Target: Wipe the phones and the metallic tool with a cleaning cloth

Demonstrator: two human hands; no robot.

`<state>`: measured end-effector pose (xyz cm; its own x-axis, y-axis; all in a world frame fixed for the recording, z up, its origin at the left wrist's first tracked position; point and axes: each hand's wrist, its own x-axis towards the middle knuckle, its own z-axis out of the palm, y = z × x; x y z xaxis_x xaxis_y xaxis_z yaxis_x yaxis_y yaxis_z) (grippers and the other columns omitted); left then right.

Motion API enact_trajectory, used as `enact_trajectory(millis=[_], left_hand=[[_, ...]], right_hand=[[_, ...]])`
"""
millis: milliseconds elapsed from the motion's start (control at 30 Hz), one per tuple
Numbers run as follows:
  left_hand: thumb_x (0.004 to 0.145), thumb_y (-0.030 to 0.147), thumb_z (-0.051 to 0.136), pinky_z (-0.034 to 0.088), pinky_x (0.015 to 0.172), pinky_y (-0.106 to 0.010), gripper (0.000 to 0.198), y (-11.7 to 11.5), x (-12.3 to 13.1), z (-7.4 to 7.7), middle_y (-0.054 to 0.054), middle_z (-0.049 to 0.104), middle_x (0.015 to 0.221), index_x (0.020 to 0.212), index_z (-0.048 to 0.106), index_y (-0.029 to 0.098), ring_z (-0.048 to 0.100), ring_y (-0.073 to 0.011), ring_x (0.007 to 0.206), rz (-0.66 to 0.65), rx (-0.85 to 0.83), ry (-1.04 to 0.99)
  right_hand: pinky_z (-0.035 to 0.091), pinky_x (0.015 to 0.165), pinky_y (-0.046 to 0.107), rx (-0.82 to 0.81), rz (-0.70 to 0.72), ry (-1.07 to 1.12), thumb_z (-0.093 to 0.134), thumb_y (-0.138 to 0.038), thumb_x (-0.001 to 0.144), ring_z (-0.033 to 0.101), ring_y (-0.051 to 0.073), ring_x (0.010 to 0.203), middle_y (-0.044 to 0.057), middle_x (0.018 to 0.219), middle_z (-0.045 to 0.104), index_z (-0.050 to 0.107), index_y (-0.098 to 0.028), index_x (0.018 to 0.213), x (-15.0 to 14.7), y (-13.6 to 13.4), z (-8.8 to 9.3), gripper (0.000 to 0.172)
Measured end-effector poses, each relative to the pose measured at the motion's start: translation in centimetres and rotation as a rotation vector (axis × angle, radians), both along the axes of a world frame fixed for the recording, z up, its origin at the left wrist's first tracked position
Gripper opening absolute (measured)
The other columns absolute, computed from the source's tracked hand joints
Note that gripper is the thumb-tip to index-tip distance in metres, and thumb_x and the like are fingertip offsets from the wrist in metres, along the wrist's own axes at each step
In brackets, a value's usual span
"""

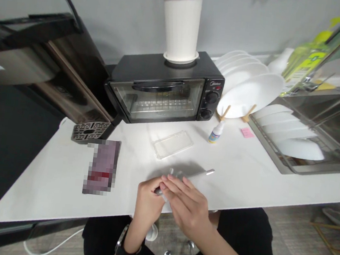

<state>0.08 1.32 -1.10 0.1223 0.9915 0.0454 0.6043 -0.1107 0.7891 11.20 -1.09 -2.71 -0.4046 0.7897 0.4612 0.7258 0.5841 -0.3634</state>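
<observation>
One white tabletop (pixel 239 168) carries pretty much everything. A tall dark machine (pixel 71 77) takes up its back left corner, with a drip grate (pixel 91 131) sticking out at the bottom. The sink (pixel 265 140) is set in along the right side. Toaster oven (pixel 164 96) sits at the back edge, around the middle, and white plates (pixel 250 93) stand in a row just right of it. There's a white cup (pixel 181 28) up on the oven too.

Left hand (pixel 151 199) and right hand (pixel 190 205) are together by the front edge, near its middle. The left is curled around a slim object (pixel 158 191), mostly hidden, so no clue what exactly. The right lies across it; honestly can't tell if that one's gripping or just resting.

Some pixelated purplish item (pixel 104 163) lies toward the front left corner. Clear case (pixel 173 144) is flat between oven and hands. Then a little bottle (pixel 216 132) in front of the plates, and a pink note (pixel 247 132) beside the sink.
</observation>
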Motion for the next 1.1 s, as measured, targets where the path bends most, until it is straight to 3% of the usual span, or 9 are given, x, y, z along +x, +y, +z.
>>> enact_trajectory(millis=[133, 300, 433, 567, 700, 900, 1100], left_hand=[[0.066, 0.015, 0.038, 0.039, 0.051, -0.022, 0.016, 0.0, 0.3, 0.4, 0.001, 0.051, 0.054, 0.06, 0.053, 0.019, 0.046, -0.0118, 0.054, 0.002, -0.028, -0.033], [0.066, 0.022, 0.045, 0.042, 0.065, -0.027, 0.014, 0.0, 0.6, 1.1, 0.0, 0.06, 0.075, 0.07, 0.058, 0.023, 0.053, -0.0157, 0.069, -0.005, -0.079, -0.169], [0.067, 0.026, 0.045, 0.043, 0.067, -0.029, 0.014, -0.2, 0.2, 0.8, 0.0, 0.06, 0.076, 0.072, 0.058, 0.025, 0.054, -0.0163, 0.071, -0.021, -0.085, -0.242], [0.068, 0.027, 0.044, 0.042, 0.069, -0.029, 0.015, -0.3, -0.2, 0.3, 0.0, 0.059, 0.081, 0.077, 0.056, 0.026, 0.053, -0.0157, 0.074, -0.061, -0.079, -0.287], [0.068, 0.025, 0.044, 0.042, 0.066, -0.027, 0.014, -0.4, -0.6, 0.3, 0.0, 0.059, 0.079, 0.076, 0.055, 0.025, 0.053, -0.0147, 0.071, -0.074, -0.042, -0.271], [0.072, 0.018, 0.03, 0.035, 0.047, -0.023, 0.025, -0.4, -1.3, -0.3, 0.001, 0.046, 0.05, 0.053, 0.045, 0.017, 0.044, -0.012, 0.05, -0.011, 0.036, -0.049], [0.071, 0.017, 0.031, 0.032, 0.045, -0.022, 0.023, -0.4, -0.9, -0.5, 0.001, 0.043, 0.048, 0.049, 0.041, 0.017, 0.04, -0.011, 0.047, -0.007, 0.059, -0.005]], right_hand=[[0.027, 0.091, 0.032, -0.022, 0.023, -0.015, 0.036, -0.011, 0.071, 0.028, 0.013, 0.106, -0.004, 0.114, 0.035, 0.032, -0.022, 0.111, 2.0, 0.4, -0.1, 0.042], [0.027, 0.092, 0.036, -0.06, -0.13, 0.063, 0.037, -0.01, 0.07, 0.03, 0.017, 0.105, -0.001, 0.112, 0.039, 0.035, -0.022, 0.109, 5.9, 1.1, -0.1, 0.041], [0.029, 0.091, 0.037, -0.066, -0.137, 0.093, 0.036, -0.009, 0.07, 0.03, 0.018, 0.106, 0.0, 0.112, 0.038, 0.035, -0.021, 0.11, 6.9, 1.0, -0.2, 0.042], [0.03, 0.089, 0.04, -0.003, -0.191, 0.123, 0.035, -0.011, 0.07, 0.033, 0.019, 0.103, 0.0, 0.109, 0.042, 0.037, -0.025, 0.108, 6.2, 0.7, -0.2, 0.04], [0.03, 0.087, 0.044, 0.062, -0.264, 0.153, 0.034, -0.014, 0.071, 0.038, 0.02, 0.099, 0.002, 0.105, 0.046, 0.039, -0.025, 0.106, 3.7, 0.4, -0.2, 0.037], [0.034, 0.086, 0.035, 0.082, 0.018, -0.029, 0.035, -0.015, 0.07, 0.034, 0.018, 0.102, 0.002, 0.11, 0.041, 0.034, -0.018, 0.11, -1.2, 0.0, -0.2, 0.04], [0.031, 0.09, 0.028, 0.129, 0.011, -0.079, 0.036, -0.013, 0.072, 0.032, 0.014, 0.103, -0.003, 0.111, 0.04, 0.038, -0.02, 0.106, -0.8, 0.1, 0.5, 0.035]])
